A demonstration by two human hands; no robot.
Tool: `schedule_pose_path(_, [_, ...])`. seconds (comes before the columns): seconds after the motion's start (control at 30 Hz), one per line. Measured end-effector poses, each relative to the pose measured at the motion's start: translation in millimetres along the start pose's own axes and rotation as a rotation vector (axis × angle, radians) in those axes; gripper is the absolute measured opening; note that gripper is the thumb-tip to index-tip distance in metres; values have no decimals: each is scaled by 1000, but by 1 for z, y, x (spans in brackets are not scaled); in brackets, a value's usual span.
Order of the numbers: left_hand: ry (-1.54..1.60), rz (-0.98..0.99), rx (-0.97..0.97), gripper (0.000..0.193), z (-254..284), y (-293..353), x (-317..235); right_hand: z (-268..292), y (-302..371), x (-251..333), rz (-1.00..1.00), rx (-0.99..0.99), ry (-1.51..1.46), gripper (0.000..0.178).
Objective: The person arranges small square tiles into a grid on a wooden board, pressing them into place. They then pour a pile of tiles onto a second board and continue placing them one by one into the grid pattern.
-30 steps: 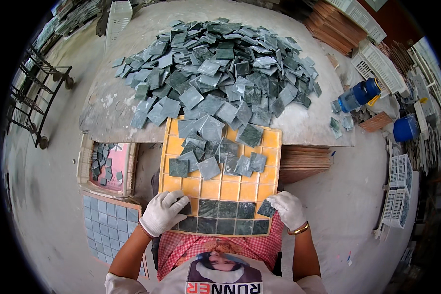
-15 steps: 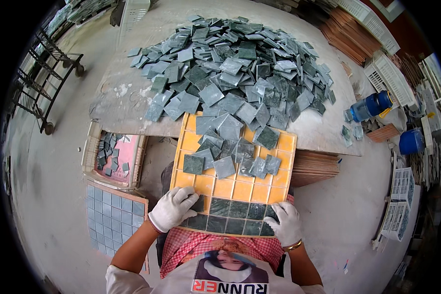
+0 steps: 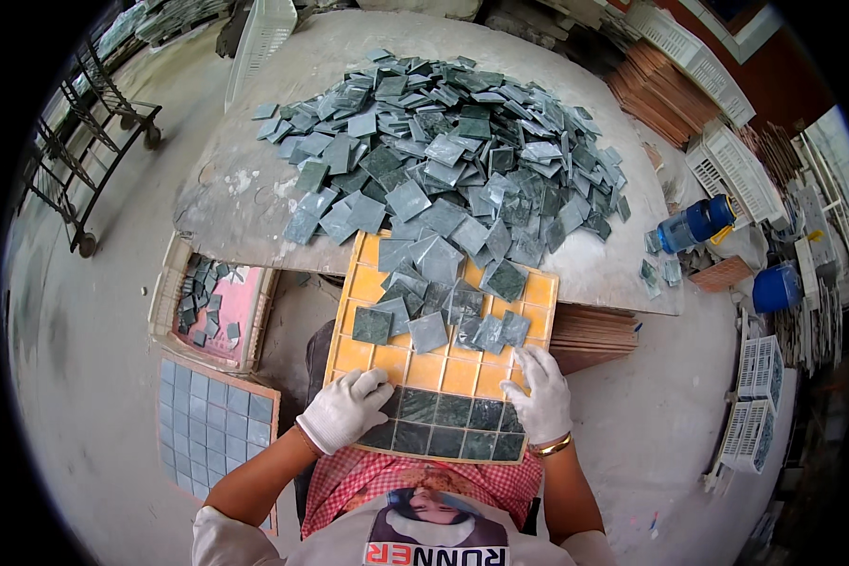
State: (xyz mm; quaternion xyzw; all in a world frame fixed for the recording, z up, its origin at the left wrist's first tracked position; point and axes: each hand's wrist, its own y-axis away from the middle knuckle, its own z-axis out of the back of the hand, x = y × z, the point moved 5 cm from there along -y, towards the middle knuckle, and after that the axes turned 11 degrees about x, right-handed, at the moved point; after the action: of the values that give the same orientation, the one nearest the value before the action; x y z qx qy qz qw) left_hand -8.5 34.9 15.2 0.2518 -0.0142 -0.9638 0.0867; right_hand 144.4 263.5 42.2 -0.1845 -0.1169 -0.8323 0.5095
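Note:
A yellow grid tray (image 3: 350, 361) with pale dividers lies over my lap. Dark green square stone tiles (image 3: 453, 409) fill its two nearest rows. My left hand (image 3: 347, 410), in a white knitted glove, is at the left end of those rows; its bent fingers close at the edge of a dark tile there, partly hiding it. My right hand (image 3: 540, 394), gloved likewise, rests at the tray's right edge with fingers apart and nothing seen in them. Loose grey-green tiles (image 3: 428, 333) overlap on the tray's far half, just beyond both hands.
A big heap of tiles (image 3: 443, 151) covers the worktable (image 3: 236, 217) beyond the tray. At left are a crate (image 3: 264, 325) with tile pieces and a filled tile panel (image 3: 217, 415). A wheeled rack (image 3: 75, 170), blue water bottle (image 3: 693, 224) and stacked brown boards (image 3: 590, 335) stand around.
My right hand has moved up along the tray's right edge, uncovering the tiles at the row ends. My left hand has stayed near the left edge. The view has shifted slightly.

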Motion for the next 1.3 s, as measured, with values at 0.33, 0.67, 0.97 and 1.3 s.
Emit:
schedule_pose_path(0.33, [-289,179,-187,66,55,-43,41,0,-50,-40,66,114,-69,42])
schedule_pose_path(0.67, [-98,141,-165,60,54,8,44,6,-2,-61,13,233,-370,32])
schedule_pose_path(0.97, [-42,132,-37,60,30,54,36,0,7,-47,28,168,-110,35])
schedule_pose_path(1.3, [11,104,-34,61,27,49,40,-9,14,-32,-18,191,46,30])
